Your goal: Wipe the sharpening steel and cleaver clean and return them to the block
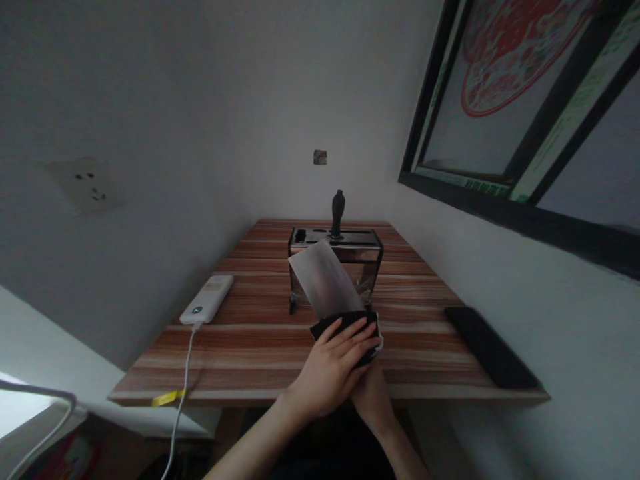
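My two hands meet over the front of a wooden table (pixel 260 347). My left hand (pixel 330 370) lies on top, its fingers laid over the black handle (pixel 345 323) of a broad cleaver. The cleaver's grey blade (pixel 325 280) points up and away from me. My right hand (pixel 373 393) is underneath and mostly hidden by the left; it seems to be wrapped round the same handle. Just behind the blade stands a metal knife rack (pixel 360 250) with one black-handled knife (pixel 339 212) upright in a slot.
A white power bank (pixel 207 299) with a white cable (pixel 183 387) lies at the left of the table. A black phone (pixel 490 347) lies at the right edge, beside the wall. A wall socket (pixel 87 187) is at the left, a dark-framed window at the upper right.
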Motion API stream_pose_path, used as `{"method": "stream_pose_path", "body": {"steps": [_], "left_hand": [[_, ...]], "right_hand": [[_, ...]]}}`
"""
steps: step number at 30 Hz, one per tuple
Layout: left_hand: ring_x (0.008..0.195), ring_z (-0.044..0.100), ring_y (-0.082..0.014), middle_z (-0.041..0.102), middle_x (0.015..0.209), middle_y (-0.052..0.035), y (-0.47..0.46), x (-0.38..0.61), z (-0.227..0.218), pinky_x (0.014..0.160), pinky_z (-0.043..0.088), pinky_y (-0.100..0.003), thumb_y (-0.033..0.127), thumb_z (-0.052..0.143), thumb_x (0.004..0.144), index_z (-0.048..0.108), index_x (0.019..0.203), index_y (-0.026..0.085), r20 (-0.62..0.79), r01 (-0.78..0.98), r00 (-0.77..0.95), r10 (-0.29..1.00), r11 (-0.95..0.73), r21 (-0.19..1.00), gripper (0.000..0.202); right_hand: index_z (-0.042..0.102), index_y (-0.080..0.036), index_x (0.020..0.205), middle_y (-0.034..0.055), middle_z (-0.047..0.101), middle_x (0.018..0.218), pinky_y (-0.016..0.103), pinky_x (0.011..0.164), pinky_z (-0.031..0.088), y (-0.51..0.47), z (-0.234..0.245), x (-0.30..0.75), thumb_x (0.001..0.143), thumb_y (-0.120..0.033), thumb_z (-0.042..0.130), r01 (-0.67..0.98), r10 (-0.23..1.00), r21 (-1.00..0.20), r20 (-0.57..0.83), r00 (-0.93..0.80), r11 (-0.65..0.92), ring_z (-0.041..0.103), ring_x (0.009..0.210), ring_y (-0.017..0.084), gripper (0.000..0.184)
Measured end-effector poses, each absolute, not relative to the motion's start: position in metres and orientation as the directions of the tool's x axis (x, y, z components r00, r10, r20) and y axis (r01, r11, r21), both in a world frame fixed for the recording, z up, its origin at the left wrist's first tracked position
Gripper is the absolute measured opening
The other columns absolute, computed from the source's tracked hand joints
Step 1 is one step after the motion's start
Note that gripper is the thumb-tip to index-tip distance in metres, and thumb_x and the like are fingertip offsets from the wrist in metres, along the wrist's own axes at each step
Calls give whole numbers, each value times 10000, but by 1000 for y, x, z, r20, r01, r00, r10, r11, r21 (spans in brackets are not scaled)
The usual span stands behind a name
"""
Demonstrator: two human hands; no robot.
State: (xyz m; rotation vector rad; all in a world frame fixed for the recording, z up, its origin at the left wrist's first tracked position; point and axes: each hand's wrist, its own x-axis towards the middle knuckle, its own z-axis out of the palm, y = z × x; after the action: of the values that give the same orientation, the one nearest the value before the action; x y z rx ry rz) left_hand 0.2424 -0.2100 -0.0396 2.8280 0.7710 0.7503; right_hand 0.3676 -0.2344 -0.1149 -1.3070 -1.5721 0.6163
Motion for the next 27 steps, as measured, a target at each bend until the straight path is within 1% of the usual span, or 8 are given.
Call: {"method": "stream_pose_path", "body": {"steps": [5,9,11,15,18,22,27], "left_hand": [[1391,219,-149,341,1473,-8,-200,237,-34,1145,158,-408,227,396,937,373,1360,239,449,470,741,499,-863,185,424],[1391,222,-167,349,1471,-33,-187,232,-25,1140,156,-422,191,409,921,356,1377,234,497,534,696,519,-836,126,462],[1390,225,-172,349,1470,-46,-180,229,-18,1140,143,-421,185,399,924,355,1381,230,521,558,671,527,-822,114,461],[1396,206,-172,315,1487,-40,-165,222,-5,1142,105,-426,188,379,931,341,1388,240,553,603,621,556,-789,117,461],[1399,196,-170,319,1485,-33,-153,216,3,1140,98,-427,196,369,935,348,1382,245,584,632,579,569,-766,120,450],[1401,189,-168,335,1479,-29,-137,210,13,1139,92,-430,228,354,946,370,1366,249,627,668,521,579,-734,123,421],[1400,189,-158,341,1477,-28,-124,205,23,1138,93,-428,243,328,959,366,1365,246,664,677,469,582,-720,153,407]], "right_hand": [[658,-142,810,99,709,747,269,603,492,-236,-111,367,763,-209,515,488,940,-828,339,43,276,664,697,221,165],[635,-150,843,62,689,709,229,581,454,-237,-106,366,767,-230,557,493,941,-821,339,19,286,637,652,187,135],[624,-156,822,46,671,678,219,573,441,-238,-105,365,782,-261,568,516,937,-808,349,31,284,617,617,171,126],[601,-165,801,15,630,626,200,539,416,-238,-105,364,804,-290,565,527,939,-805,342,39,271,582,557,141,130],[583,-168,771,-2,600,588,195,511,395,-239,-107,364,808,-320,569,538,936,-797,350,42,274,557,521,128,156],[562,-170,732,-8,582,566,190,494,377,-239,-108,363,814,-345,565,549,935,-789,353,38,276,539,503,118,193],[548,-169,706,-14,565,544,192,485,362,-238,-108,363,809,-355,571,589,928,-760,370,46,274,522,482,111,214]]}}
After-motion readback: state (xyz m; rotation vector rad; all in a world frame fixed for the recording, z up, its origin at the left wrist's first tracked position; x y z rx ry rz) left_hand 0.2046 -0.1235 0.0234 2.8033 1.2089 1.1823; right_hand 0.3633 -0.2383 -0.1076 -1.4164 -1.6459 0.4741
